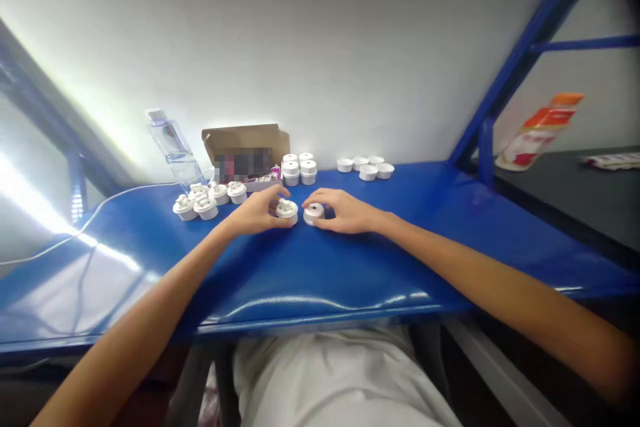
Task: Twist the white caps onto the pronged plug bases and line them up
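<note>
At the middle of the blue table, my left hand (263,210) curls its thumb and fingers around a round white plastic part (287,209) with raised pieces on top. Just right of it, my right hand (340,209) grips a white round cap (313,213) with a small dark hole in its top. Both pieces stand on the tabletop with a narrow gap between them. To the left sits a cluster of similar white parts (204,205) with raised pieces. Behind my hands, several white caps (299,173) are stacked in a group.
An open cardboard box (246,137) with small items stands at the back, beside a tilted-looking clear bottle (175,150). Several white cups (368,172) sit at the back right. A white cable (117,195) crosses the left side. A bottle with an orange cap (543,133) stands beyond the blue frame (505,73).
</note>
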`<control>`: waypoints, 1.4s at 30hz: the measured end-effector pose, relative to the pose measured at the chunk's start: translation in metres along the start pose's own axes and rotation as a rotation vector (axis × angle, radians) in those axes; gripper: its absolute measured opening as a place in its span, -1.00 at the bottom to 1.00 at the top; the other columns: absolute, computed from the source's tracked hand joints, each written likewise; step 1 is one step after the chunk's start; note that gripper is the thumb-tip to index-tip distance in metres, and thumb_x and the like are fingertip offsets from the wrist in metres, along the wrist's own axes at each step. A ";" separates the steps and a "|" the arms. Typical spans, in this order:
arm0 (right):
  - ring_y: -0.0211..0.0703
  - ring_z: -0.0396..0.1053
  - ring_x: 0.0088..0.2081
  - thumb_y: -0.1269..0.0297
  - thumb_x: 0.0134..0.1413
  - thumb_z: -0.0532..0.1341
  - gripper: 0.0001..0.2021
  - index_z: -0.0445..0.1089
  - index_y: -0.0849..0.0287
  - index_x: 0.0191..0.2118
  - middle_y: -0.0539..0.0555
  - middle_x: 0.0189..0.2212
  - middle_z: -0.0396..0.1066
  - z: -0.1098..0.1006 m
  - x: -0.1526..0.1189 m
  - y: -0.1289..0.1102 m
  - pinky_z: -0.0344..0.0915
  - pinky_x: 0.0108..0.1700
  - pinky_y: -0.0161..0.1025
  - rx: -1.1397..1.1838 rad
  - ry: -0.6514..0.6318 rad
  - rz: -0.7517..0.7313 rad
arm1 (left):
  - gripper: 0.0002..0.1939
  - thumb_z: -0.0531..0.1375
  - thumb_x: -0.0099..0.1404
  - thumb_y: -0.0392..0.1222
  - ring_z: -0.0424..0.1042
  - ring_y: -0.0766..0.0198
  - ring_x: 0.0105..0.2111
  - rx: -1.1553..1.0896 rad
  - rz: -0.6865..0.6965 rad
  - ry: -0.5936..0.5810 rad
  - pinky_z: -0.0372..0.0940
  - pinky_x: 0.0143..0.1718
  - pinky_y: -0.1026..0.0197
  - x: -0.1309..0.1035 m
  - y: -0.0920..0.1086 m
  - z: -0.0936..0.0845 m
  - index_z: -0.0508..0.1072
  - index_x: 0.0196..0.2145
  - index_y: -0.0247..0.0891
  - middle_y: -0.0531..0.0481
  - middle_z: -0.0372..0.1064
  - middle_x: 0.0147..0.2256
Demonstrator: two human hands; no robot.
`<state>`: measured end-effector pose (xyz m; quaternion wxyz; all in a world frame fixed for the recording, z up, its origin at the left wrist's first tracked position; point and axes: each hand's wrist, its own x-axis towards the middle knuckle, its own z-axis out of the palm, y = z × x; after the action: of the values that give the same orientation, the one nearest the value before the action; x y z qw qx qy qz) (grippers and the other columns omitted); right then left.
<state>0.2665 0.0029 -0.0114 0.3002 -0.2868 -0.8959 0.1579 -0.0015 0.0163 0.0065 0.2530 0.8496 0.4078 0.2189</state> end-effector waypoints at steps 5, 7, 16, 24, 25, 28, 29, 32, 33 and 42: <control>0.01 0.47 -0.07 0.17 0.13 0.33 -0.62 0.40 0.13 0.05 0.14 -0.02 0.50 -0.002 0.006 -0.020 0.42 -0.04 -0.09 0.039 0.427 0.068 | -0.37 0.39 0.08 0.00 0.51 0.13 -0.24 -0.040 0.056 -0.024 0.37 -0.19 0.14 -0.001 0.015 0.015 0.33 0.07 -0.20 -0.03 0.54 -0.17; 0.00 0.46 -0.07 0.14 0.16 0.31 -0.66 0.40 0.09 0.03 0.13 -0.04 0.50 -0.003 0.007 -0.028 0.41 -0.04 -0.10 0.066 0.463 0.071 | -0.35 0.40 0.08 0.01 0.51 0.12 -0.23 -0.062 0.061 -0.017 0.36 -0.22 0.15 -0.002 0.018 0.020 0.32 0.08 -0.20 -0.03 0.55 -0.17; -0.10 0.48 -0.14 0.23 0.07 0.35 -0.70 0.39 0.09 -0.06 0.03 -0.12 0.50 0.008 0.004 -0.029 0.42 -0.02 -0.15 0.240 0.150 0.133 | -0.36 0.47 0.01 -0.10 0.52 0.12 -0.16 -0.367 0.017 0.018 0.33 -0.15 0.13 -0.001 0.018 0.027 0.34 0.00 -0.22 -0.09 0.55 -0.15; -0.05 0.54 -0.09 0.17 0.03 0.41 -0.56 0.35 0.09 0.01 0.09 -0.06 0.49 0.010 0.001 -0.012 0.48 0.04 -0.05 0.539 0.209 0.189 | -0.56 0.47 0.05 -0.10 0.50 0.24 -0.28 -0.682 -0.088 0.114 0.34 -0.23 0.22 0.000 0.024 0.010 0.43 -0.19 -0.29 -0.03 0.51 -0.27; -0.04 0.54 -0.08 0.19 0.04 0.41 -0.58 0.36 0.09 0.01 0.09 -0.04 0.49 0.010 0.000 -0.013 0.47 0.07 -0.03 0.504 0.238 0.162 | -0.57 0.47 0.07 -0.07 0.50 0.25 -0.29 -0.703 -0.098 0.110 0.34 -0.25 0.22 0.000 0.024 0.009 0.45 -0.20 -0.31 -0.04 0.51 -0.28; 0.03 0.47 0.07 0.27 0.07 0.36 -0.65 0.41 0.08 0.00 0.12 0.02 0.48 0.010 -0.001 -0.018 0.37 0.20 0.03 0.308 0.322 0.017 | -0.59 0.39 0.19 0.07 0.51 0.25 -0.38 -0.752 -0.150 0.077 0.35 -0.32 0.22 0.000 0.025 0.010 0.49 -0.24 -0.34 -0.07 0.51 -0.35; 0.05 0.43 0.12 0.30 0.08 0.35 -0.68 0.42 0.08 -0.01 0.13 0.04 0.48 0.010 -0.001 -0.020 0.33 0.24 0.04 0.242 0.338 -0.031 | -0.58 0.35 0.22 0.12 0.51 0.25 -0.42 -0.758 -0.164 0.062 0.35 -0.35 0.22 0.000 0.026 0.011 0.49 -0.27 -0.35 -0.07 0.50 -0.38; 0.04 0.45 0.10 0.29 0.10 0.34 -0.65 0.42 0.07 0.02 0.13 0.03 0.48 0.011 -0.002 -0.024 0.37 0.21 0.03 0.173 0.353 -0.068 | -0.57 0.35 0.22 0.14 0.52 0.26 -0.43 -0.776 -0.172 0.072 0.35 -0.37 0.23 0.000 0.027 0.014 0.48 -0.32 -0.35 -0.06 0.49 -0.40; 0.03 0.48 0.05 0.27 0.10 0.35 -0.63 0.42 0.06 0.05 0.13 0.02 0.49 0.011 -0.002 -0.024 0.41 0.17 0.01 0.180 0.363 -0.061 | -0.58 0.37 0.21 0.12 0.53 0.26 -0.42 -0.789 -0.171 0.093 0.36 -0.34 0.23 0.000 0.028 0.014 0.48 -0.32 -0.35 -0.05 0.50 -0.38; 0.05 0.43 0.14 0.25 0.15 0.33 -0.67 0.45 0.01 0.05 0.11 0.05 0.49 0.011 -0.003 -0.026 0.35 0.24 0.04 0.031 0.384 -0.118 | -0.58 0.38 0.20 0.10 0.53 0.27 -0.38 -0.885 -0.188 0.105 0.40 -0.26 0.20 0.000 0.028 0.016 0.47 -0.31 -0.35 -0.06 0.51 -0.34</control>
<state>0.2507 -0.0200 -0.0091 0.4787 -0.2540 -0.8349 0.0960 0.0242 -0.0028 0.0112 0.5896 0.6067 0.3626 0.3909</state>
